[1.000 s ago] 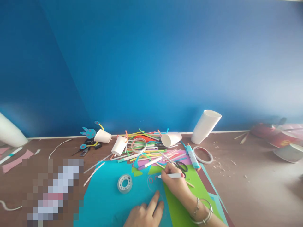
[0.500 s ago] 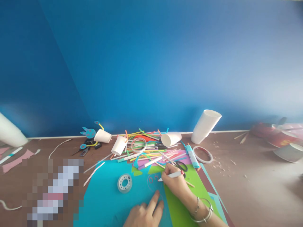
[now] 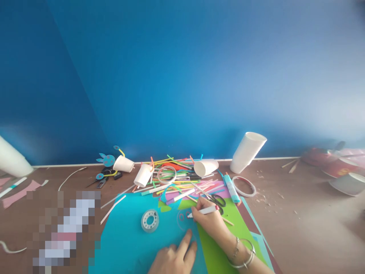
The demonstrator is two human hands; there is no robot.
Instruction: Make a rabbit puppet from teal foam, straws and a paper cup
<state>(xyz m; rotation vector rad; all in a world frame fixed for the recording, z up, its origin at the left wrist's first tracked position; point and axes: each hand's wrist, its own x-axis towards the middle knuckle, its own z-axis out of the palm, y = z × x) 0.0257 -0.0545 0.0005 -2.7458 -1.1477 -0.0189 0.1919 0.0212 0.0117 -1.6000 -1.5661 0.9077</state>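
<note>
My right hand (image 3: 207, 219) grips a white marker (image 3: 207, 210) with a red end, its tip touching the blue paper (image 3: 125, 232). Two small red rings (image 3: 181, 217) are drawn there inside a faint round outline. Fingers spread, my left hand (image 3: 178, 254) lies flat on the same paper just below the outline. A roll of clear tape (image 3: 149, 220) rests on the paper to the left. Green paper (image 3: 228, 247) lies under my right wrist, and black-handled scissors (image 3: 219, 202) are just beyond that hand.
Behind the paper lies a pile of coloured straws and markers (image 3: 182, 179) with paper cups (image 3: 144, 175). A tall cup stack (image 3: 248, 152), a glue tube (image 3: 232, 188) and a tape ring (image 3: 244, 187) sit at the right. Bowls (image 3: 349, 184) are far right.
The marker tip has moved slightly left, with my right hand following it, and the right-hand red ring looks more closed. My left hand stays in place.
</note>
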